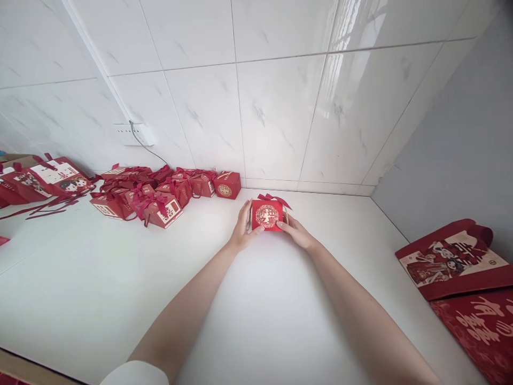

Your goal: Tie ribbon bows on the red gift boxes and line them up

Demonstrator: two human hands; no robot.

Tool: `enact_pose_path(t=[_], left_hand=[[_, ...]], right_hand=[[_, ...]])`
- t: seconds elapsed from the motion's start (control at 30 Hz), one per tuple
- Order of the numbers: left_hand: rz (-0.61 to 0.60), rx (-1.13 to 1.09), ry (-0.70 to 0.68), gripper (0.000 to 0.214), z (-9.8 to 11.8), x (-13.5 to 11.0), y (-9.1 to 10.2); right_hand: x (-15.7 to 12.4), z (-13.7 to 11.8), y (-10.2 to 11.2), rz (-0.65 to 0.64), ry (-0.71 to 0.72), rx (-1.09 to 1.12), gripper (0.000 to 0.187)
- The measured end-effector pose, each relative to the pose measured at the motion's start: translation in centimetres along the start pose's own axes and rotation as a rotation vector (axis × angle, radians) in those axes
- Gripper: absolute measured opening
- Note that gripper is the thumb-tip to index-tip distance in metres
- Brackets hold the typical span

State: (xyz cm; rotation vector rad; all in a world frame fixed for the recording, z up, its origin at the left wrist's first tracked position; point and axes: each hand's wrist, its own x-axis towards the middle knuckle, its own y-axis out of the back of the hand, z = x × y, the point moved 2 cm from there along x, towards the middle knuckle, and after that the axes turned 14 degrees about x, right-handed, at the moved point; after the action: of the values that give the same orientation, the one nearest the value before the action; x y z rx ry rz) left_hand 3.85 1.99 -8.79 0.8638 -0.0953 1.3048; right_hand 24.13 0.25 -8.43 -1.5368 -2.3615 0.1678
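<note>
Between my two hands, toward the back of the white table, is a small red gift box (267, 215) with gold lettering on its front and a dark red ribbon bow on top. My left hand (242, 227) grips its left side, thumb along the lower front edge. On the right side, my right hand (295, 231) holds it the same way, thumb on the lower front corner. A twisted gold cord shows at the box's right side. The fingers behind the box are hidden.
Several ribboned red gift boxes (160, 208) are clustered at the back left, with a plain red box (227, 185) at their right end. Red gift bags (60, 174) and loose ribbons lie farther left. Larger red bags (452, 262) rest by the grey right wall. A socket (134, 135) has a cable.
</note>
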Motion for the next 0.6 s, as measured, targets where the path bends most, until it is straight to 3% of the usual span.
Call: enact_pose_path(t=[0.1, 0.17, 0.37, 0.6], left_hand=[[-0.097, -0.161, 0.07, 0.099, -0.1, 0.0, -0.5], [-0.119, -0.204, 0.107, 0.097, -0.1, 0.1, -0.6], [-0.115, -0.214, 0.15, 0.083, -0.1, 0.2, -0.6], [-0.104, -0.225, 0.098, 0.077, 0.4, 0.4, -0.6]], right_hand=[[0.3, 0.5, 0.7, 0.058, -0.051, -0.025, 0.061], [0.5, 0.8, 0.9, 0.08, -0.058, -0.027, 0.064], [0.6, 1.0, 0.7, 0.09, -0.033, 0.008, 0.062], [0.3, 0.9, 0.6, 0.094, -0.014, 0.027, 0.061]])
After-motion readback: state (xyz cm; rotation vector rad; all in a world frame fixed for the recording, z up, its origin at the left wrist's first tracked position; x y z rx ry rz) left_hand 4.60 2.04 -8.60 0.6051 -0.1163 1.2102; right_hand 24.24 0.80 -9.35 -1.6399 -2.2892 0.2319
